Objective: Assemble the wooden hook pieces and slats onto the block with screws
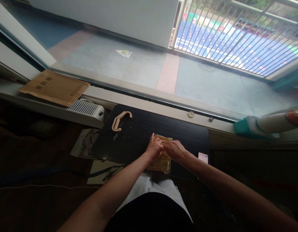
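Note:
A flat brown rectangular piece (pixel 161 164), shiny as if wrapped in clear film or tape, lies at the near edge of the dark table (pixel 144 125). My left hand (pixel 154 148) rests over its upper left part, fingers curled in. From the right, my right hand (pixel 173 149) meets it, its fingers bent together over the same piece. Whatever sits between the two hands' fingertips is too small and covered to name. Left on the table lies a pale wooden hook-shaped piece (pixel 118 121), with several small screws or pins (pixel 115 136) beside it.
A phone (pixel 203 157) lies at the table's right edge. On the sill sit a tape roll (pixel 191 114) and a small grey object (pixel 211 119). A teal bin (pixel 247 127) stands right. A brown envelope (pixel 54 87) covers part of the radiator (pixel 87 109). Window glass borders the far side.

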Demonstrator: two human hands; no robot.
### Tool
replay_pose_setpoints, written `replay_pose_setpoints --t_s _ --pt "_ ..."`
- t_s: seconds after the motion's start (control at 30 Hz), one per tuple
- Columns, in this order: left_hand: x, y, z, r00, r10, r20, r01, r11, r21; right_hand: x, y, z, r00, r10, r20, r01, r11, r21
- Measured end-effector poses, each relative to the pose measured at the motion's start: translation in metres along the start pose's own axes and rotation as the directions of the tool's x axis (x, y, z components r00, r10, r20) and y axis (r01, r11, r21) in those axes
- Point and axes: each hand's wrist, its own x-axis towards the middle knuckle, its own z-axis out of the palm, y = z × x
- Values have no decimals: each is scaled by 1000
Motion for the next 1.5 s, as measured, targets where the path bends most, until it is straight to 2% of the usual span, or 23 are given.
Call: replay_pose_setpoints --t_s 0.3,0.57,0.8,1.33,1.4,1.5 --pt "0 -2 3 1000 13 -24 -14 999 -42 3 -5 -1 999 46 21 -46 999 0" --pt "0 -1 3 999 16 -35 -16 1000 -16 -3 0 0 980 200 8 -200 979 43" --pt "0 -1 4 998 6 -59 -7 999 -32 -5 0 -3 968 249 29 -249 968 21" --pt "0 -1 8 997 10 -75 -12 1000 -20 -1 -9 -10 976 211 45 -212 977 11" --pt "0 0 7 998 7 -63 -9 1000 -28 -1 -9 -7 969 239 56 -241 970 29" --pt "0 1 3 999 2 -42 -3 999 -37 -1 -7 -2 933 342 108 -352 932 90"
